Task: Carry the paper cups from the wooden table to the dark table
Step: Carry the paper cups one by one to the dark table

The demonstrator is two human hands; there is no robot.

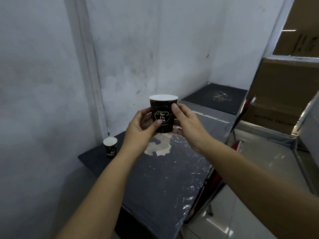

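Paper cup [163, 114], dark with a gold cup print and a white inside, held upright in the air above the dark desk [160, 178], over the worn pale patch [158, 146] on the far part of its top. Left hand [139, 130] wraps the cup's left side, thumb lying across the lower front of the print, fingers curled round behind. Right hand [186, 123] clasps the right side, thumb tip pressed high near the rim, fingers under and behind the base. Both hands narrow, closed round the cup; bare forearms reach in from the near edge.

Second cup [110, 146], same dark print, stands upright on the desk's far left corner, well apart from the held cup and close to the grey wall [43, 83].

Desk top scuffed, with pale scratches toward its right edge. Beyond the desk, another dark surface [215, 98] in the room corner. Right of the desk: metal frame [269, 137], tiled floor [233, 221] and stacked cardboard boxes [284, 80].
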